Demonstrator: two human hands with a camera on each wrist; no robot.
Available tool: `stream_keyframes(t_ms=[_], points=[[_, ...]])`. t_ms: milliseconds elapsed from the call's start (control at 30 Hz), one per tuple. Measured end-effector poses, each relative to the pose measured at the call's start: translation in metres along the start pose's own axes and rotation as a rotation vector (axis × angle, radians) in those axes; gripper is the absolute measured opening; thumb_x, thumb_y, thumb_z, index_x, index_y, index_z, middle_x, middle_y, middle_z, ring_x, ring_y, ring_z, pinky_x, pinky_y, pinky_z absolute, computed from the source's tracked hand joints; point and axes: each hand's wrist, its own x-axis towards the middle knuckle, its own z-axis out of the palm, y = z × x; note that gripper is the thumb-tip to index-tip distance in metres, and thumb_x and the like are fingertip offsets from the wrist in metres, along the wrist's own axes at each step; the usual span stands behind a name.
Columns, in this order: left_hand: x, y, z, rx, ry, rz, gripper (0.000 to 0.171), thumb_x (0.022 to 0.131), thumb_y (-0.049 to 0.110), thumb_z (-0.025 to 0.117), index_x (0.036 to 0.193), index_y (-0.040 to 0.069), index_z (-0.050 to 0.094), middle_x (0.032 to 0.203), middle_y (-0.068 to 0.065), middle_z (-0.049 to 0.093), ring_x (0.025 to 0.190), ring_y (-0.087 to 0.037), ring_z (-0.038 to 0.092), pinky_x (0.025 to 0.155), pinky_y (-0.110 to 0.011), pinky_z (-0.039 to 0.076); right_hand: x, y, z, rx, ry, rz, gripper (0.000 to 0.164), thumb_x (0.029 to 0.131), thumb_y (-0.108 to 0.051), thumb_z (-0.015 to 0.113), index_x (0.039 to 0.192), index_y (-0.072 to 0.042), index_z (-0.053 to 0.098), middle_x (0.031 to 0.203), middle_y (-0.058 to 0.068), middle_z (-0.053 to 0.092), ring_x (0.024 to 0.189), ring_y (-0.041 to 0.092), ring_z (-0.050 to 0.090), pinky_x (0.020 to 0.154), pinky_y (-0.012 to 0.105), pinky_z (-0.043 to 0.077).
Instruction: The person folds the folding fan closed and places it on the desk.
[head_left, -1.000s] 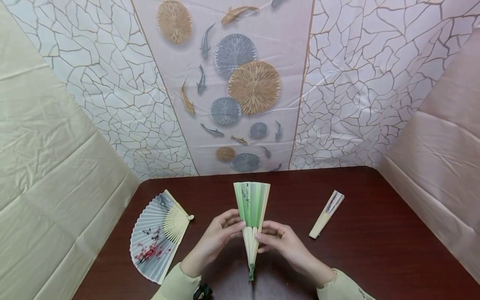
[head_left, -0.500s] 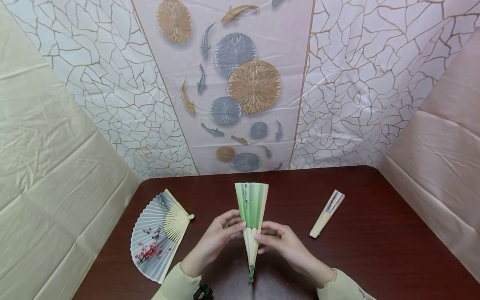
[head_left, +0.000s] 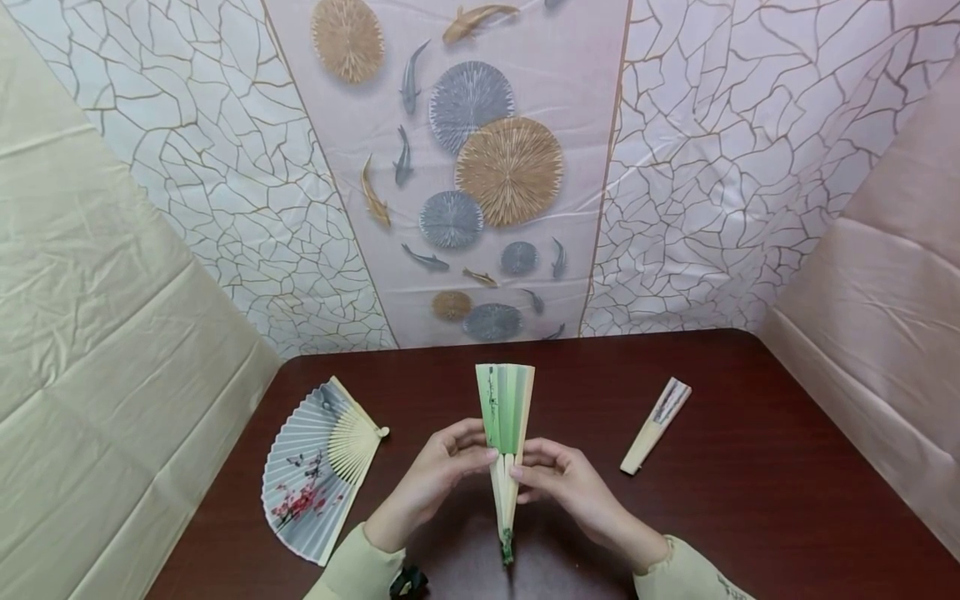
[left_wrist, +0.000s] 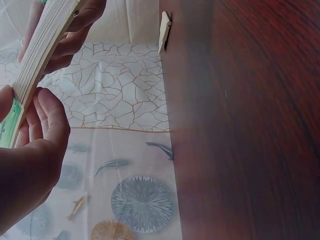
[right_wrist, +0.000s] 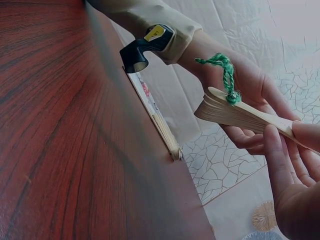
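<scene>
A green folding fan [head_left: 510, 408], spread only to a narrow wedge, stands between the two hands in the head view, its pivot end toward the person. My left hand [head_left: 444, 471] pinches its left edge, thumb in front where the green leaf meets the pale ribs. On the opposite edge, slightly lower, my right hand [head_left: 566, 483] grips the ribs between thumb and fingers. The right wrist view shows the stacked wooden ribs [right_wrist: 240, 114] with a green braided cord [right_wrist: 227, 75] tied at the pivot. Seen from the left wrist, the ribs [left_wrist: 45, 47] lie close together.
A grey fan with red blossoms [head_left: 300, 479] lies spread on the dark red table [head_left: 720, 517] at left. At right lies a folded fan [head_left: 655, 427]. Cloth walls [head_left: 675, 167] enclose the table at the back and sides. A black wrist mount [right_wrist: 147, 47] sits on the left sleeve.
The green fan has narrowed a little as its left edge moved right with my left hand. My right hand has stayed almost in place. The other two fans lie unmoved.
</scene>
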Motion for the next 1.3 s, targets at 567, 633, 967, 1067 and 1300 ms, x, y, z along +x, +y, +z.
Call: stream_keyframes(t_ms=[567, 633, 967, 1067, 1300], points=[[0.0036, 0.0007, 0.001, 0.013, 0.058, -0.017, 0.046, 0.093, 0.007, 0.07, 0.135, -0.003, 0.056, 0.115, -0.011, 0.068, 0.096, -0.017, 0.069, 0.085, -0.034, 0.057, 0.0001, -0.0036, 0.0, -0.005, -0.034, -0.024, 0.036, 0.101, -0.007, 0.061, 0.129, 0.015, 0.054, 0.117, 0.015, 0.07, 0.101, 0.02, 0.07, 0.083, 0.044, 0.06], [0.0037, 0.0004, 0.0006, 0.015, 0.055, -0.017, 0.046, 0.093, 0.007, 0.07, 0.135, -0.004, 0.056, 0.115, -0.011, 0.068, 0.096, -0.017, 0.069, 0.085, -0.034, 0.057, 0.0006, -0.0036, 0.0002, -0.009, -0.033, -0.024, 0.036, 0.1, -0.006, 0.061, 0.129, 0.015, 0.054, 0.118, 0.016, 0.069, 0.101, 0.02, 0.07, 0.083, 0.043, 0.061], [0.0036, -0.0008, -0.0046, -0.028, 0.01, -0.007, 0.041, 0.097, 0.006, 0.065, 0.135, -0.006, 0.055, 0.118, -0.011, 0.068, 0.1, -0.018, 0.066, 0.088, -0.035, 0.056, 0.002, -0.0019, -0.0004, 0.002, 0.014, -0.011, 0.038, 0.099, -0.005, 0.064, 0.128, 0.017, 0.053, 0.112, 0.012, 0.071, 0.098, 0.018, 0.071, 0.082, 0.041, 0.061], [0.0037, -0.0008, -0.0045, -0.039, 0.01, -0.008, 0.04, 0.097, 0.006, 0.065, 0.134, -0.006, 0.055, 0.117, -0.01, 0.069, 0.1, -0.017, 0.066, 0.087, -0.035, 0.056, 0.002, -0.0027, -0.0004, 0.0, 0.032, 0.006, 0.037, 0.098, -0.006, 0.064, 0.127, 0.016, 0.053, 0.111, 0.012, 0.071, 0.098, 0.018, 0.07, 0.082, 0.041, 0.061], [0.0031, 0.0004, -0.0032, -0.081, 0.006, -0.002, 0.037, 0.096, 0.004, 0.064, 0.131, -0.007, 0.055, 0.112, -0.008, 0.07, 0.096, -0.015, 0.066, 0.083, -0.031, 0.056, 0.0022, -0.0042, -0.0001, -0.008, 0.026, 0.012, 0.038, 0.099, -0.007, 0.064, 0.127, 0.016, 0.053, 0.111, 0.012, 0.071, 0.098, 0.018, 0.07, 0.081, 0.04, 0.061]])
